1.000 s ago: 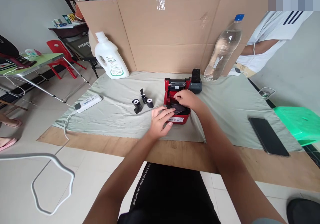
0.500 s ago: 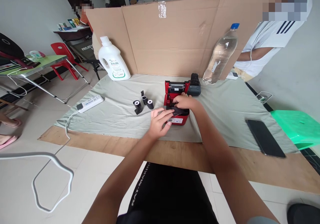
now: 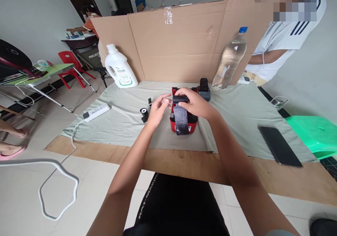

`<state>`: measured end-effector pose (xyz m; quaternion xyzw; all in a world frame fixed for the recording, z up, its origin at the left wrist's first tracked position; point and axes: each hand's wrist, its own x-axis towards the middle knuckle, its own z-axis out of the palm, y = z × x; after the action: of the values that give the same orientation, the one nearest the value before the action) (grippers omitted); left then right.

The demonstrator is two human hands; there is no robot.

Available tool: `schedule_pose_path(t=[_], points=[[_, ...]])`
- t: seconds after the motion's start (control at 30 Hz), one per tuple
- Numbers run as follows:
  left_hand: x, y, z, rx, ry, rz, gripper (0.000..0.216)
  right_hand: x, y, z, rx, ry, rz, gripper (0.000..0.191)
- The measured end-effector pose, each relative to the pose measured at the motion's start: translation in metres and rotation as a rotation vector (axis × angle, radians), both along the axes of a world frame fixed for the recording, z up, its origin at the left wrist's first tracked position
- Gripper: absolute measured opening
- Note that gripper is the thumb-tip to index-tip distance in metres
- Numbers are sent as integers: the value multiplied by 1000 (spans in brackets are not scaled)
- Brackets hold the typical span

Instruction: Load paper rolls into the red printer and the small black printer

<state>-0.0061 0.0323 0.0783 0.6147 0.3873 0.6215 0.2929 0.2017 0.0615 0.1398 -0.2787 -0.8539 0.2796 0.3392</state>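
Note:
My right hand [image 3: 196, 102] grips a black ribbon roll [image 3: 180, 98] between thumb and fingers, held level. From the roll a strip of dark ribbon [image 3: 181, 120] hangs down over the front of a red label printer [image 3: 193, 126]. The printer's cover is open, and much of its inside is hidden by the roll and my hands. Just left of the roll is my left hand [image 3: 158, 110], fingers apart, its fingertips close to the roll's end. Beside that hand a small black roll with a white core [image 3: 143, 113] lies on the cloth.
A cardboard screen [image 3: 181, 50] stands behind, with a white jug [image 3: 121, 69] and a water bottle [image 3: 229, 64] before it. The cloth [image 3: 126, 123] also holds a power strip [image 3: 96, 112] and a phone [image 3: 279, 145]. A person in a white shirt [image 3: 284, 43] is behind the screen.
Both hands have come up from the printer's front. The black ribbon roll is now in my right hand, above the printer, with ribbon hanging from it. My left hand has moved slightly left and away.

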Motion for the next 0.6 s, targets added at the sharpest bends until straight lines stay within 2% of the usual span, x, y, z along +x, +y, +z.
schedule_pose_path(t=[0.1, 0.23, 0.3, 0.37, 0.5, 0.6], points=[[7, 9, 0, -41, -62, -41, 45, -5, 1, -5, -10, 33, -6, 28], [15, 6, -20, 40, -209, 42, 46, -5, 10, -15, -205, 47, -57, 26], [15, 4, -29, 81, -201, 77, 47, -4, 14, -19, -266, 74, -60, 25], [13, 3, -33, 81, -182, 84, 51, -5, 17, -21, -289, 134, -1, 23], [12, 2, -36, -14, -183, 52, 51, -9, 16, -23, -342, 231, 114, 27], [14, 2, -38, 33, -110, 119, 44, -12, 14, -25, -388, 220, 14, 26]])
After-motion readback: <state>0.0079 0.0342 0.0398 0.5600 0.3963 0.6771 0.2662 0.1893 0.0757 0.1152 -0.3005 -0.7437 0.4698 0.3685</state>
